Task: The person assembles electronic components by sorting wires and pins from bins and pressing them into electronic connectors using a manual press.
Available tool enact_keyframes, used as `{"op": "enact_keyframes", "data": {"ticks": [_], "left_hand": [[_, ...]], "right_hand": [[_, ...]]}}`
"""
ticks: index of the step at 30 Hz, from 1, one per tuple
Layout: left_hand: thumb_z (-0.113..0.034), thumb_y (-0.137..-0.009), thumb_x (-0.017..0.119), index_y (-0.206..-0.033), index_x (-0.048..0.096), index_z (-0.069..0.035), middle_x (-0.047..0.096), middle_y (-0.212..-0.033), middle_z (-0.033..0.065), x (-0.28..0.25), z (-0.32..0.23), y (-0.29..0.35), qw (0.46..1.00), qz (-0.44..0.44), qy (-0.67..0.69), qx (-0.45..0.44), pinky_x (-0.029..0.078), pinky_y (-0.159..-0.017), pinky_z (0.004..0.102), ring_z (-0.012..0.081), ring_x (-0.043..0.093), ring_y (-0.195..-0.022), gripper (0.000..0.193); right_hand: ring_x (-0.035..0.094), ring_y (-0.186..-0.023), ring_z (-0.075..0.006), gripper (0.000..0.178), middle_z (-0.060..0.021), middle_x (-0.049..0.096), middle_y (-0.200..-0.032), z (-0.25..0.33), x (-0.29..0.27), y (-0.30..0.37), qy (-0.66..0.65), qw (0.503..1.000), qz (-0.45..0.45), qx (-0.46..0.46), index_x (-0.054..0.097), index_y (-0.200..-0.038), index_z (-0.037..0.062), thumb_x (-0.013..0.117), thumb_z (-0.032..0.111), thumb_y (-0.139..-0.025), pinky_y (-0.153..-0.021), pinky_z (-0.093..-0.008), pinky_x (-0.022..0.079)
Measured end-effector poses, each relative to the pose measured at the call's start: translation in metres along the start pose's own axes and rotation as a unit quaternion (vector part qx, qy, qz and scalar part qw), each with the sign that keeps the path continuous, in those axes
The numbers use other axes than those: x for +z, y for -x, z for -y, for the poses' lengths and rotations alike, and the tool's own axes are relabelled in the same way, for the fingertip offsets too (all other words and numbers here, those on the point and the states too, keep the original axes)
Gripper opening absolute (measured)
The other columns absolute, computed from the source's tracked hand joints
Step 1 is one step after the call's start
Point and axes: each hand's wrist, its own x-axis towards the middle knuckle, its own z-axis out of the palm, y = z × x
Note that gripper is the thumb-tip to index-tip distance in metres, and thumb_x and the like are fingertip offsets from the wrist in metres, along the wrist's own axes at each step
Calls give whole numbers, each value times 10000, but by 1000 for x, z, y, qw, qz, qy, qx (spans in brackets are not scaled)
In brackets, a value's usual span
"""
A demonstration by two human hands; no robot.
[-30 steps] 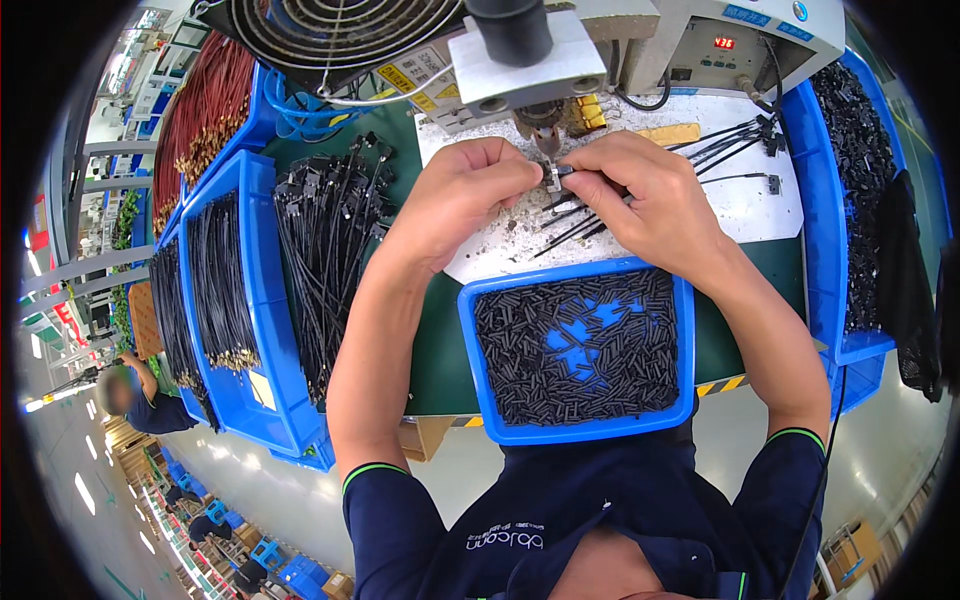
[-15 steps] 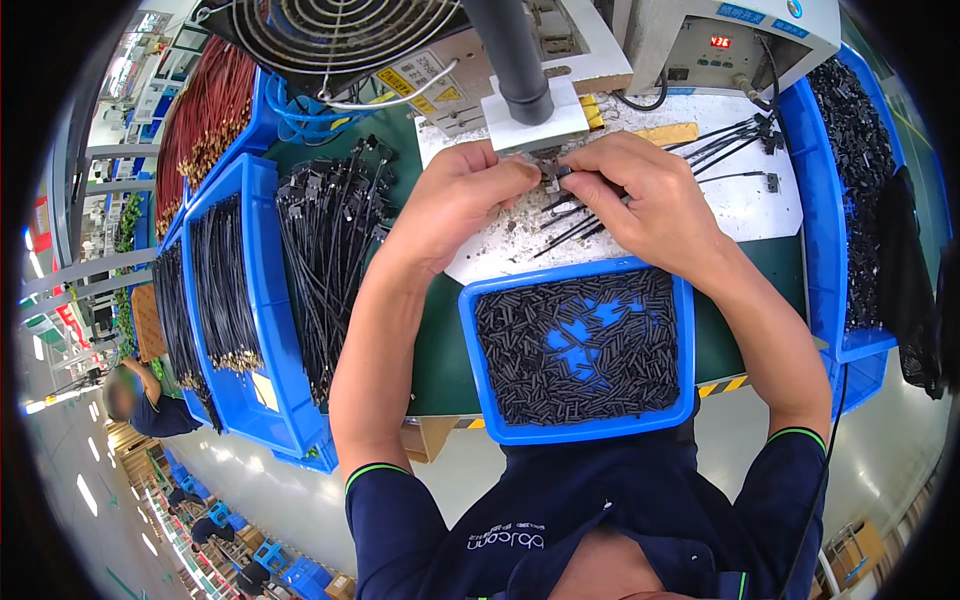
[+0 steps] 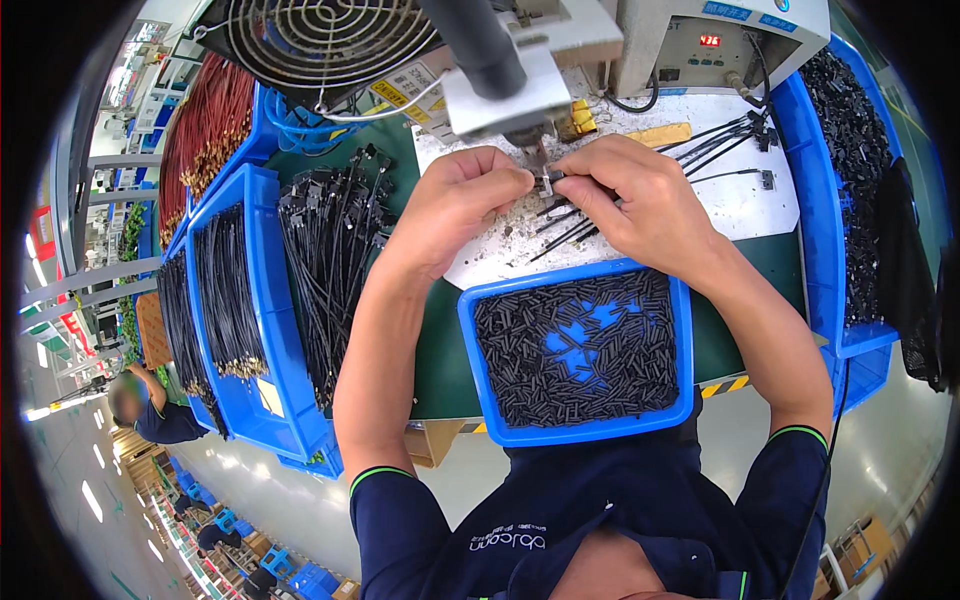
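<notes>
Beneath the metal tip [image 3: 541,170] of a bench machine, my two hands almost meet. My right hand [image 3: 640,195] is closed, thumb and fingers pinching a thin black cable by its end. My left hand [image 3: 455,210] is closed too, thumb and forefinger pressed together beside the tip; what it pinches is too small to make out. A small piece, partly hidden by fingertips, sits between the hands at the tip. Several black cables [image 3: 572,230] extend from under my right hand over the stained white board [image 3: 490,262]. Closer to me is a blue tray [image 3: 580,435] of short black tubes [image 3: 520,380].
At left, blue bins [image 3: 285,395] hold black cables, with a bundle of connector-ended cables [image 3: 325,250] alongside. Red cables [image 3: 205,130] lie behind. A fan with a wire grille [image 3: 335,40] and a control box [image 3: 700,60] stand at the back. Another blue bin [image 3: 815,200] holds small black parts.
The machine's head and tip now appear lower and farther left, with the tip down between my fingertips. My hands keep their pinches and have barely moved.
</notes>
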Motion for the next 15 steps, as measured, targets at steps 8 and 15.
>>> {"op": "enact_keyframes", "data": {"ticks": [8, 15], "left_hand": [[-173, -893, 735, -834, 629, -75, 564, -726, -46, 0, -1, 0, 1000, -2, -2, -6, 271, -519, 210, 10, 414, -597, 155], [-188, -909, 737, -930, 686, -50, 626, -769, -24, -6, -6, 11, 999, 34, -19, -14, 277, -508, 197, 2, 417, -595, 148]], "right_hand": [[686, -814, -326, 136, -156, 701, -894, -1, 0, 0, 1, 1000, -6, -9, 717, -993, -22, 731, 64, -889, -724, -384, 544], [681, -824, -305, 143, -141, 703, -910, 0, -7, 4, -9, 998, -24, -60, 716, -1002, -17, 744, 42, -874, -727, -376, 546]]}}
